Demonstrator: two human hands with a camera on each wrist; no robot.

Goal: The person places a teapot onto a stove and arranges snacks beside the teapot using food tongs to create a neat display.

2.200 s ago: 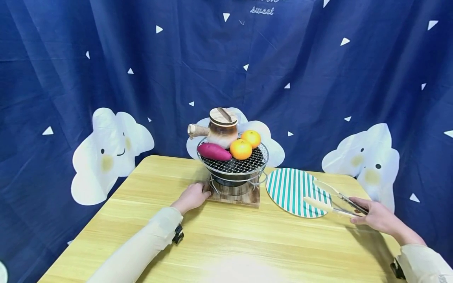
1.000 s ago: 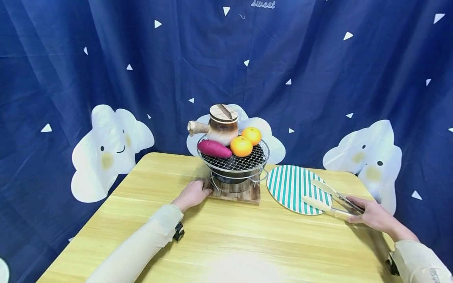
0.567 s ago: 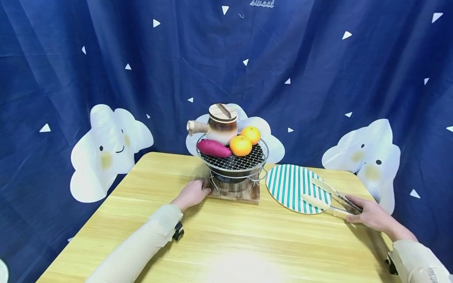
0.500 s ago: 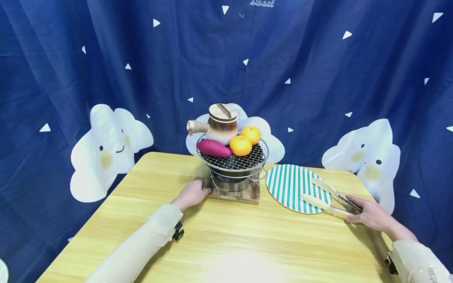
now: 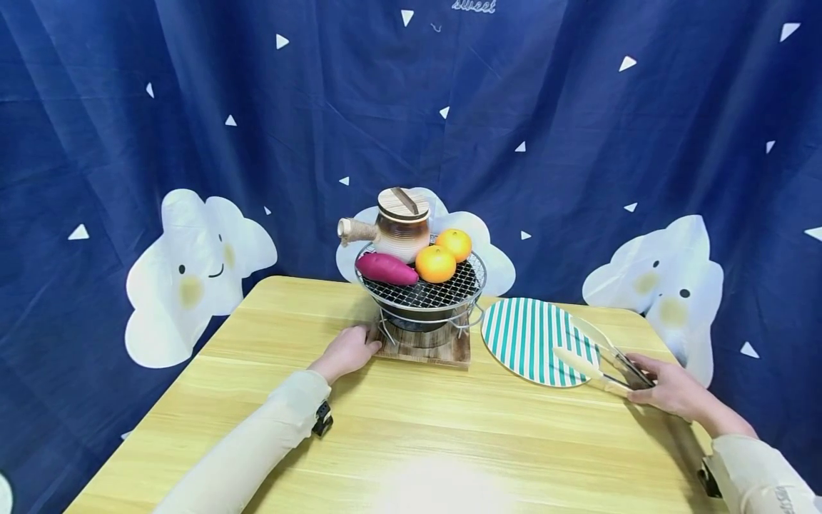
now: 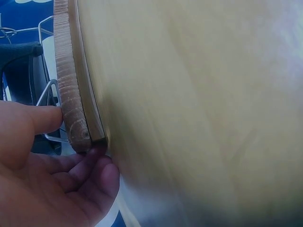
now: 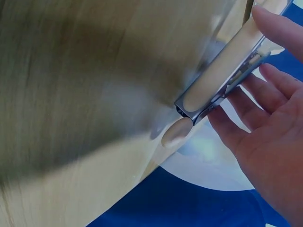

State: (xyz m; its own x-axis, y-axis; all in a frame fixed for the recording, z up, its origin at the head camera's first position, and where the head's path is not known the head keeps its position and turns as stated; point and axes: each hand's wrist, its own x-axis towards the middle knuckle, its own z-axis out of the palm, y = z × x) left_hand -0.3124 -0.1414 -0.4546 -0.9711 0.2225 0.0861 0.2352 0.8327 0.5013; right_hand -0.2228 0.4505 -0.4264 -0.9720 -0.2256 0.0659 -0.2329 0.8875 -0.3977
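My left hand [image 5: 349,352] pinches the left corner of a square wooden base [image 5: 427,353], thumb on top and fingers curled at its underside in the left wrist view. On this base stands a round tabletop grill [image 5: 443,296] with a wire mesh top. A purple sweet potato [image 5: 387,269], two oranges [image 5: 436,264] and a brown-and-white lidded pot [image 5: 401,243] sit on the mesh. At the right my right hand [image 5: 671,389] holds a pair of tongs [image 5: 578,363] between thumb and fingers, their pale tips spread over a green-and-white striped round mat [image 5: 523,343].
A light wooden table [image 5: 411,428] carries everything, with its back edge close to a dark blue curtain [image 5: 514,86] printed with white clouds. The pot's rope-wrapped handle [image 5: 356,230] sticks out to the left.
The tongs' tips have spread slightly and shifted a little to the right; earlier, the right hand came a little leftward and the tongs lowered over the mat. The left hand keeps its grip.
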